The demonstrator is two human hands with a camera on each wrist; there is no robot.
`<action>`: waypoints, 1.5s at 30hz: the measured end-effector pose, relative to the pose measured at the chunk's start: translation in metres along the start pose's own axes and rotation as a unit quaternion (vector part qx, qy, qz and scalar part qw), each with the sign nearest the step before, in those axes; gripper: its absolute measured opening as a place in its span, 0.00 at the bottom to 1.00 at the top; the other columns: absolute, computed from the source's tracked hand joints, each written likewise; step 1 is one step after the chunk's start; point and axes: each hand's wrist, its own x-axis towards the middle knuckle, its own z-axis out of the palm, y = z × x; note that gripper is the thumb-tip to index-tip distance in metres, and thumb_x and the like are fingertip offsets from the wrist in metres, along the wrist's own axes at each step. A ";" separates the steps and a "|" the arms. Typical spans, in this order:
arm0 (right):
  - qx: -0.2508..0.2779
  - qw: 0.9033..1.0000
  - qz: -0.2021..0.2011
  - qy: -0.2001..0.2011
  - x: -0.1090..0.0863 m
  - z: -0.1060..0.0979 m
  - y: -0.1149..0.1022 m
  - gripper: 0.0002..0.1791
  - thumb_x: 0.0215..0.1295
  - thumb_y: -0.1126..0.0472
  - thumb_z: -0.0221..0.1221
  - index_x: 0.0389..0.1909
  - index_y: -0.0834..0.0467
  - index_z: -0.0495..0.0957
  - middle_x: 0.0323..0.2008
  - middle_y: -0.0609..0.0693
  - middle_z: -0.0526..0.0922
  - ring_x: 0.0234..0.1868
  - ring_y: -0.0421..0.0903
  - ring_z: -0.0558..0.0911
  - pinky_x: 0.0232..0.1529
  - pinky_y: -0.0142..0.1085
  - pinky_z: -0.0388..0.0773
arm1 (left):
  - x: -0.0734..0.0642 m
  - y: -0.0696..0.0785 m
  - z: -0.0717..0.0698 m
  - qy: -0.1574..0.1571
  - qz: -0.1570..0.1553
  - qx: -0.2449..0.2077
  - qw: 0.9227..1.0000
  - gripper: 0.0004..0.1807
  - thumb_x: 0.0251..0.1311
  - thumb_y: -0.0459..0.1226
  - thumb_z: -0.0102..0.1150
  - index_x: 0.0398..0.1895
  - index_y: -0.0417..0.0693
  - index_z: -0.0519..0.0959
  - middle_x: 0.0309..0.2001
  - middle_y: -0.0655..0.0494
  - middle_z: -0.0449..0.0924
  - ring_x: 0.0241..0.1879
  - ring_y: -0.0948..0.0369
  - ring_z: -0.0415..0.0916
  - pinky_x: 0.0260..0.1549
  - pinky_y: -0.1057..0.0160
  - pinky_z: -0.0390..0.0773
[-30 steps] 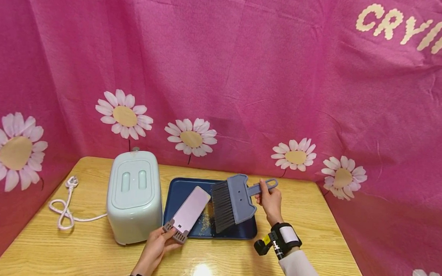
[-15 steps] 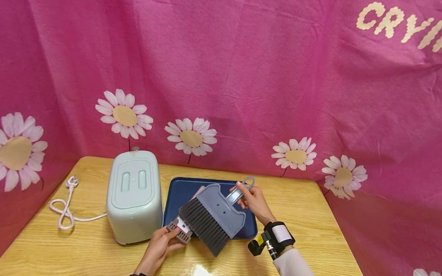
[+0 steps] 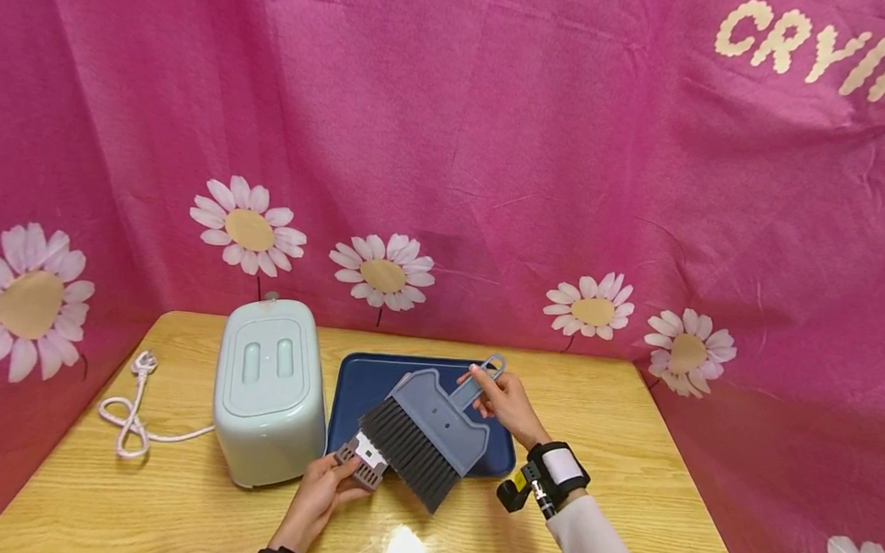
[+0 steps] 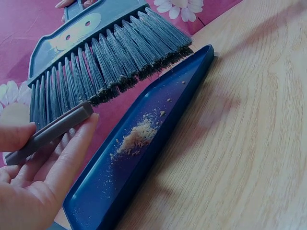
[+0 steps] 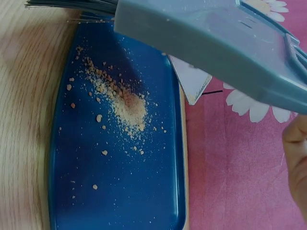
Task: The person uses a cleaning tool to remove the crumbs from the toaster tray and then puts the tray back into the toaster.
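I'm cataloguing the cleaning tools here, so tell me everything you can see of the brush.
The brush looks plastic: a blue-grey head with ear-like corners and two eye-like spots, a handle ending in a loop, and dark bristles with specks at their tips. The right hand grips the handle. It is tilted above the blue tray, bristles pointing toward the person and their left, across the pale flat piece in the left hand; whether they touch it is hard to tell.
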 end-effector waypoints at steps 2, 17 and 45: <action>-0.007 1.000 -0.006 0.017 0.000 -0.001 0.001 0.27 0.66 0.46 0.45 0.39 0.69 0.77 0.14 0.50 0.72 0.14 0.37 0.67 0.16 0.26 0.66 | 0.000 0.000 0.000 0.001 0.002 0.002 1.000 0.25 0.63 0.32 0.45 0.54 0.16 0.57 0.39 0.40 0.77 0.32 0.59 0.77 0.35 0.57 0.79; 0.024 0.986 0.001 0.164 0.005 -0.008 0.005 0.23 0.66 0.52 0.48 0.37 0.70 0.78 0.09 0.46 0.71 0.09 0.36 0.67 0.12 0.25 0.64 | 0.001 0.001 -0.003 0.009 -0.003 0.012 1.000 0.23 0.64 0.29 0.41 0.56 0.17 0.55 0.48 0.27 0.69 0.39 0.54 0.76 0.38 0.53 0.77; -0.077 0.965 0.011 0.251 -0.001 -0.013 -0.003 0.22 0.63 0.51 0.52 0.30 0.67 0.81 0.08 0.47 0.72 0.07 0.37 0.69 0.12 0.25 0.66 | -0.002 0.002 -0.008 0.041 -0.007 0.018 0.999 0.25 0.64 0.31 0.43 0.57 0.19 0.56 0.47 0.27 0.69 0.37 0.55 0.76 0.37 0.55 0.78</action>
